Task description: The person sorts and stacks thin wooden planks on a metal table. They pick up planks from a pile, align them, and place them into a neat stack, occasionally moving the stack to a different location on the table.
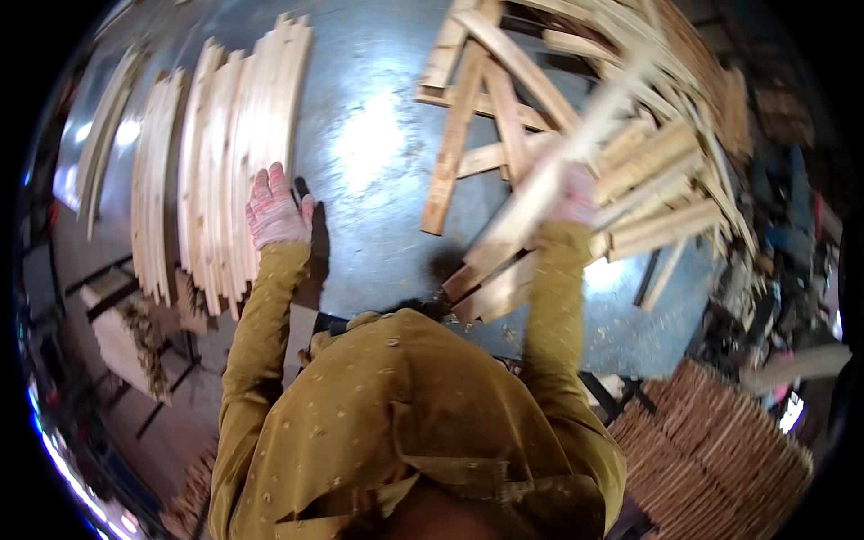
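My left hand point(277, 211), in a pinkish-white glove, lies flat with fingers stretched on the right edge of a row of pale wooden strips point(216, 162). These strips lie side by side, their ends uneven. On the right, my gloved right hand point(576, 191) is closed on a long wooden strip point(517, 219). That strip slants from near my body toward the far right, and its far part is smeared by motion. Beneath and beyond it spreads a loose pile of wooden strips point(652, 166), crossing at many angles. My right fingers are blurred and partly hidden.
Everything rests on a blue-grey metal table point(364, 234). Two narrower groups of strips point(157, 180) lie farther left. A stack of rough-edged wood point(711, 432) stands at the lower right, beyond the table edge. Pale boards point(126, 337) sit low at the left.
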Tool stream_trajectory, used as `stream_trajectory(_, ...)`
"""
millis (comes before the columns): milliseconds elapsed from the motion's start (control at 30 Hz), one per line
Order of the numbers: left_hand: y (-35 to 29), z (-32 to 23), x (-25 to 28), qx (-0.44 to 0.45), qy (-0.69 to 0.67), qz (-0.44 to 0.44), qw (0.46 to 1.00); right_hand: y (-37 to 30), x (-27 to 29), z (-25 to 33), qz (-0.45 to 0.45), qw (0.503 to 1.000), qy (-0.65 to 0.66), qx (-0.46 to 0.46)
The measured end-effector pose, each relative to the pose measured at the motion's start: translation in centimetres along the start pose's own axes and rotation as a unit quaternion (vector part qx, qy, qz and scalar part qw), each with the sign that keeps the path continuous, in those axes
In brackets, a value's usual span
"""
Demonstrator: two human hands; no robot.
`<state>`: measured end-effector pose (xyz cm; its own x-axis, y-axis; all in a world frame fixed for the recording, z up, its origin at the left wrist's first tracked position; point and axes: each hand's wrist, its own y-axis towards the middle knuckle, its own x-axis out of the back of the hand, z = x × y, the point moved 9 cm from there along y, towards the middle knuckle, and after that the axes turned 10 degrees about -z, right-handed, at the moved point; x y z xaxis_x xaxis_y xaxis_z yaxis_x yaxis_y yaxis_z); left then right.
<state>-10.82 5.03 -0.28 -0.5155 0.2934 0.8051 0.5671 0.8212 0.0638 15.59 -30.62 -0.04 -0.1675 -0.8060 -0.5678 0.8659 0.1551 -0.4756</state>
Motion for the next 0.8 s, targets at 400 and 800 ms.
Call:
stream_trajectory(400, -4.7, -6.8, -6.4, 0.287, -0.539, 0.377, 0.697, 4.0, -7.4, 4.4, -0.133, 0.305, -0.835, 0.439)
stream_trajectory(800, -2.3, 1.5, 2.2, -0.122, 0.263, -0.002, 0.957, 5.3, -16.9, 6.8, 0.43, 0.897, -0.061, -0.081)
